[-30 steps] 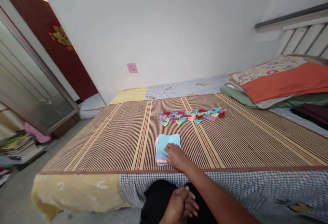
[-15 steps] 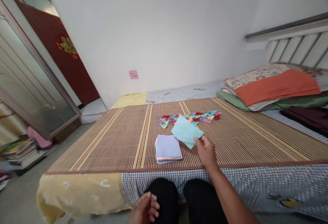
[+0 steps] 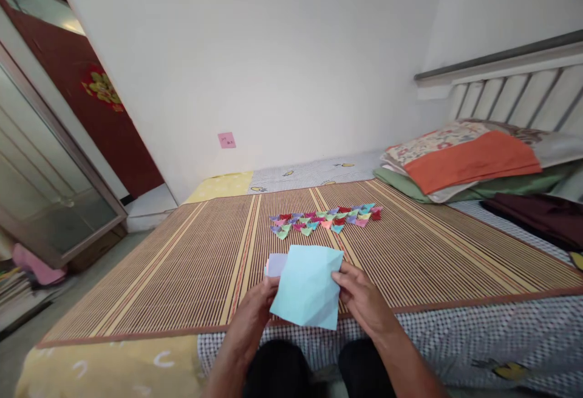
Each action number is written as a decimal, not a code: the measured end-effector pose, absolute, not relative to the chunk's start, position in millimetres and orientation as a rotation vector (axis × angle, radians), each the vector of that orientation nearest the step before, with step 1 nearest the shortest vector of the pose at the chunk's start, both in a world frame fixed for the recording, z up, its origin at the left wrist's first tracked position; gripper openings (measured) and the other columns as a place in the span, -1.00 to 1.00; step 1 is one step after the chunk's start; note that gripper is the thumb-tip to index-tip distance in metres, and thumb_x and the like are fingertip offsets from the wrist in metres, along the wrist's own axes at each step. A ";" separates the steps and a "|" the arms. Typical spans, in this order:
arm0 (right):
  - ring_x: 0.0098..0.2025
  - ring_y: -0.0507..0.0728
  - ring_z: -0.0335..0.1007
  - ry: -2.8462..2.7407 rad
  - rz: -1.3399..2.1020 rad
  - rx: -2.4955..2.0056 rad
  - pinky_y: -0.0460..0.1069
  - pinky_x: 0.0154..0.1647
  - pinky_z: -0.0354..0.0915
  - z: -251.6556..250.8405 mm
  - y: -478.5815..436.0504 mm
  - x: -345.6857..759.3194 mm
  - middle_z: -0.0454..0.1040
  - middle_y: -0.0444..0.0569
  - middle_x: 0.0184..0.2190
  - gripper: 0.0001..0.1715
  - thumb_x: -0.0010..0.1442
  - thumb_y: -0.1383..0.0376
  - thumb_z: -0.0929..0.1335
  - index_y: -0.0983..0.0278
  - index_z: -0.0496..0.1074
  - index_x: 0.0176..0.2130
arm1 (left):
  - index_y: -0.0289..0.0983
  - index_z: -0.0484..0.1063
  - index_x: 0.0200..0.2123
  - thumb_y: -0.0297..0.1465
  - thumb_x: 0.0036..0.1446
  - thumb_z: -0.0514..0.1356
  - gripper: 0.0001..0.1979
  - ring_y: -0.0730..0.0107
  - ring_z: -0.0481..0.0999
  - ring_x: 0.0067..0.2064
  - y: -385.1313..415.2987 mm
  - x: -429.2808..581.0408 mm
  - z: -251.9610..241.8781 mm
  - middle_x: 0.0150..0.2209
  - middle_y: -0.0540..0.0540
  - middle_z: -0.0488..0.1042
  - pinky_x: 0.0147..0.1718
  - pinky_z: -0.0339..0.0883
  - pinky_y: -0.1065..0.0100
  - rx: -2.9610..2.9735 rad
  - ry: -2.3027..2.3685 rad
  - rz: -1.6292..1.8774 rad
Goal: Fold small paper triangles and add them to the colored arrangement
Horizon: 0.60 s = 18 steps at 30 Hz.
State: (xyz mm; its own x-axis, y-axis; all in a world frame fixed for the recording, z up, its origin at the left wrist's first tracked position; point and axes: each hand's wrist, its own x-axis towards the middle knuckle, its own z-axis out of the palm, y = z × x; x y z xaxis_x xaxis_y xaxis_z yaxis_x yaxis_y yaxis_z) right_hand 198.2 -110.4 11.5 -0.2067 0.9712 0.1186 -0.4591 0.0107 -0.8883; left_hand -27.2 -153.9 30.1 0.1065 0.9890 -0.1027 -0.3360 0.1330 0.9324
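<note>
Bed dressed in check and yellow, striped mat spread over it, rows of small folded papers near the mat's middle, paper stack nearer the mat's front edge, pillow pile and dark maroon cloth along the mat's right side.

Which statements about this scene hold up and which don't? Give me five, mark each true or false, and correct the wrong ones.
1. The right hand grips a light-blue square paper sheet with its fingers. True.
2. That sheet is crumpled into a ball. False: it is spread out.
3. The sheet partly hides a stack of square papers, lavender on top. True.
4. Small multicoloured folded-paper pieces lie beyond the stack on a brown-striped mat. True.
5. Those pieces are all red. False: there are green, blue, purple and pink ones too.
</note>
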 end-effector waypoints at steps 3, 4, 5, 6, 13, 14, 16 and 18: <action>-0.16 0.24 0.57 -1.121 1.470 -0.680 0.05 -0.17 0.44 15.7 -92.2 200.8 0.66 0.03 -0.24 -0.60 0.16 0.08 0.49 0.25 0.61 -0.07 | -0.39 0.65 -0.16 -0.17 -0.08 0.50 -0.52 0.31 0.55 -0.41 -126.5 -14.3 33.8 -0.38 -0.17 0.64 -0.36 0.38 0.35 0.971 0.999 1.195; -0.15 0.24 0.57 -1.144 1.442 -0.675 0.05 -0.16 0.44 16.9 -84.4 200.5 0.66 0.03 -0.22 -0.59 0.16 0.07 0.49 0.25 0.61 -0.07 | -0.39 0.65 -0.18 -0.18 -0.10 0.51 -0.53 0.31 0.54 -0.45 -117.5 -10.6 34.3 -0.42 -0.15 0.64 -0.40 0.38 0.35 0.975 1.050 1.215; -0.13 0.24 0.57 -1.160 1.414 -0.670 0.06 -0.13 0.44 17.8 -75.8 199.3 0.66 0.04 -0.19 -0.57 0.15 0.07 0.50 0.25 0.60 -0.06 | -0.39 0.64 -0.16 -0.19 -0.08 0.50 -0.54 0.29 0.57 -0.42 -108.4 -7.4 35.1 -0.39 -0.15 0.65 -0.37 0.41 0.32 0.977 1.084 1.231; -0.13 0.24 0.56 -1.167 1.383 -0.667 0.06 -0.12 0.45 18.4 -66.7 197.5 0.66 0.04 -0.17 -0.57 0.13 0.07 0.52 0.25 0.60 -0.06 | -0.38 0.64 -0.18 -0.20 -0.08 0.50 -0.56 0.27 0.58 -0.42 -99.2 -4.6 36.3 -0.38 -0.15 0.66 -0.36 0.44 0.30 0.987 1.101 1.267; -0.32 0.19 0.55 -1.127 1.343 -0.705 0.05 -0.27 0.47 19.5 -7.5 180.4 0.64 -0.03 -0.32 -0.58 0.09 0.05 0.54 0.28 0.61 -0.16 | -0.39 0.61 -0.12 -0.25 -0.07 0.50 -0.54 0.21 0.64 -0.37 -41.1 -1.7 47.0 -0.33 -0.17 0.68 -0.32 0.50 0.27 0.989 1.092 1.372; -0.32 0.18 0.55 -1.141 1.352 -0.691 0.05 -0.27 0.47 19.9 -2.7 179.8 0.64 -0.03 -0.32 -0.57 0.10 0.06 0.54 0.27 0.61 -0.13 | -0.38 0.60 -0.10 -0.26 -0.06 0.49 -0.53 0.20 0.64 -0.37 -35.8 -3.5 46.1 -0.31 -0.18 0.68 -0.33 0.50 0.27 0.973 1.067 1.386; -0.32 0.17 0.54 -1.162 1.385 -0.699 0.04 -0.29 0.45 20.3 3.6 180.2 0.63 -0.02 -0.31 -0.58 0.11 0.07 0.53 0.27 0.61 -0.11 | -0.35 0.57 -0.02 -0.29 0.00 0.47 -0.53 0.20 0.65 -0.33 -28.2 -7.7 41.8 -0.28 -0.16 0.68 -0.30 0.50 0.27 0.917 1.025 1.391; -0.34 0.17 0.52 -1.179 1.393 -0.734 0.05 -0.29 0.44 19.2 7.1 182.0 0.61 -0.03 -0.33 -0.61 0.13 0.08 0.52 0.26 0.62 -0.12 | -0.33 0.57 -0.01 -0.34 0.05 0.44 -0.57 0.22 0.65 -0.32 -24.4 -12.1 35.1 -0.29 -0.15 0.68 -0.29 0.49 0.28 0.872 0.992 1.363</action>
State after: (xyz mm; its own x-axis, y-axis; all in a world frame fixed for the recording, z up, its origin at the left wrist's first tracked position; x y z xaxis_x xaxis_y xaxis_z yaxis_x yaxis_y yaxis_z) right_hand 182.0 7.1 19.2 -0.1931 0.9633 0.1864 -0.3436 0.1115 -0.9325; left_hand -12.1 -24.4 35.1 -0.0424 0.9973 -0.0592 -0.3630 0.0398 0.9310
